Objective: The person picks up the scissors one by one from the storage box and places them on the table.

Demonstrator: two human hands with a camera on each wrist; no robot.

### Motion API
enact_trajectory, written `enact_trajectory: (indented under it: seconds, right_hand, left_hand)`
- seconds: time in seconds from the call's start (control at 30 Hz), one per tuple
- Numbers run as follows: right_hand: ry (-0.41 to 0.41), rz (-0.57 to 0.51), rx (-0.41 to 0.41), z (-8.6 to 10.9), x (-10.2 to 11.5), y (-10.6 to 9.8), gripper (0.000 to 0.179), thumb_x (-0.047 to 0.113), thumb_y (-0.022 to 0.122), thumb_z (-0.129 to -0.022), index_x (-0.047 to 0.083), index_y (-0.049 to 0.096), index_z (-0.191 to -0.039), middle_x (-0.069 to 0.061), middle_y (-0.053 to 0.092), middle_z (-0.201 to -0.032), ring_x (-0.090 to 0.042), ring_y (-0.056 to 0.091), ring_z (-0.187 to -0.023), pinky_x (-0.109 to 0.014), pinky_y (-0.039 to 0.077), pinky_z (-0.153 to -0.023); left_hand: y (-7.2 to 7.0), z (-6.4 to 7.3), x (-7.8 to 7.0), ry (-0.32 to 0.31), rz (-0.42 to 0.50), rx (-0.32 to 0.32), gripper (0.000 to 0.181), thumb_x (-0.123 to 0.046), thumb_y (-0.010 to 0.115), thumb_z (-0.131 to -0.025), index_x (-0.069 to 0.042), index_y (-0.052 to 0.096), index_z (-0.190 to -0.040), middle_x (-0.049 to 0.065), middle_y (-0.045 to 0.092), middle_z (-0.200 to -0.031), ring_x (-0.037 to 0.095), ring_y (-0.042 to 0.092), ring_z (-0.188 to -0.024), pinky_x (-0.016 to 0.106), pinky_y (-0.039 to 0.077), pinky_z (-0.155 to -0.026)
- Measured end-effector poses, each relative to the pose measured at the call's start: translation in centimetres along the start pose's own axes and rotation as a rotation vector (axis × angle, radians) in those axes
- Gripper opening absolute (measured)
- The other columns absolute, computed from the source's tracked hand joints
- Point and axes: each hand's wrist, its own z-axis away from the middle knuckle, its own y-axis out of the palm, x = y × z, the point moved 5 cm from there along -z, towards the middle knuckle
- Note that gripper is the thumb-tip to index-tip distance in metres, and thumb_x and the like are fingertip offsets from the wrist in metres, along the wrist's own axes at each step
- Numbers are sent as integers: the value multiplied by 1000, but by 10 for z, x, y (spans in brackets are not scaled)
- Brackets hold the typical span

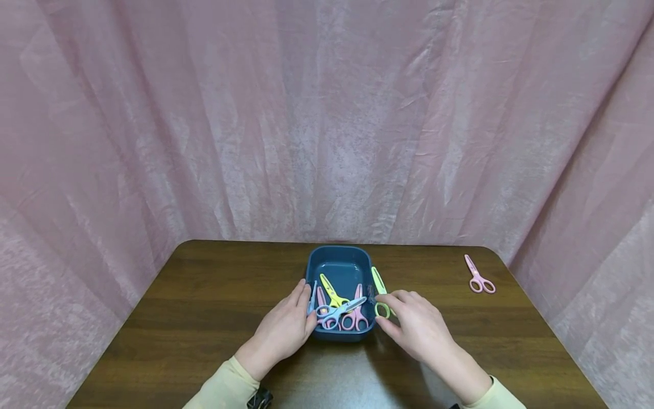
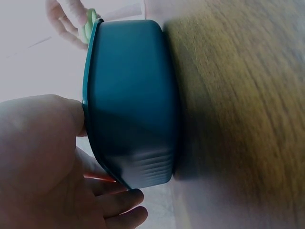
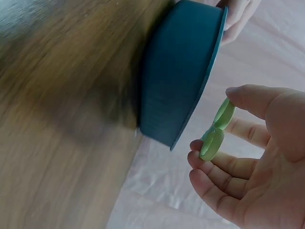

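Note:
Several child-size scissors lie in a dark blue box point(image 1: 339, 336): yellow scissors point(image 1: 331, 291), light blue scissors point(image 1: 341, 312), pink scissors point(image 1: 357, 309) and others partly covered. My left hand point(image 1: 286, 324) holds the box by its left side, with the thumb at the rim point(image 2: 85, 95) and the fingers along the outer wall. Just outside the right rim, my right hand point(image 1: 419, 324) pinches light green scissors point(image 1: 382, 309) by the handle loops. Their blades point away from me. In the right wrist view the blades are hidden behind the green loops point(image 3: 218, 126).
Another pair of pink scissors point(image 1: 479, 275) lies alone at the far right of the brown wooden table point(image 1: 204, 295). Behind the table and along its sides hangs a pink curtain point(image 1: 337, 142).

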Motion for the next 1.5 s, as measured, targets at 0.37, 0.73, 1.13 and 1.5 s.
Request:
enact_trajectory:
  seconds: [0.37,0.73,1.13,1.5]
  right_hand:
    - [49,28,-12,17,-23,-7,34,25,91,-90,23,80,-122,0,78,-111,-26,72,-99,-48,60,-81]
    - [88,56,5,29,-38,-5,38,24,91,-90,19,81,-126,-3,78,-113,-29,72,-99,-50,60,-84]
    - [74,109,56,41,-49,5,34,23,95,-84,18,82,-115,-1,77,-102,-29,72,-91,-49,59,-77]
    - [84,123,139,48,-55,20,31,24,95,-82,20,82,-111,1,76,-100,-29,72,-91,-48,59,-74]
  left_hand:
    - [1,-2,3,-11,3,7,65,-30,63,-112,11,47,-160,32,41,-169,42,54,-149,53,47,-120]
    - [-1,-1,1,15,-1,-20,62,-27,62,-112,13,49,-157,33,43,-167,44,56,-146,53,48,-119]
    - [-2,-1,0,28,-9,-36,60,-25,63,-111,14,51,-155,34,45,-165,43,57,-146,52,49,-118]
    - [0,-2,0,21,2,-22,61,-26,62,-112,13,49,-157,33,43,-167,43,55,-147,53,49,-119]
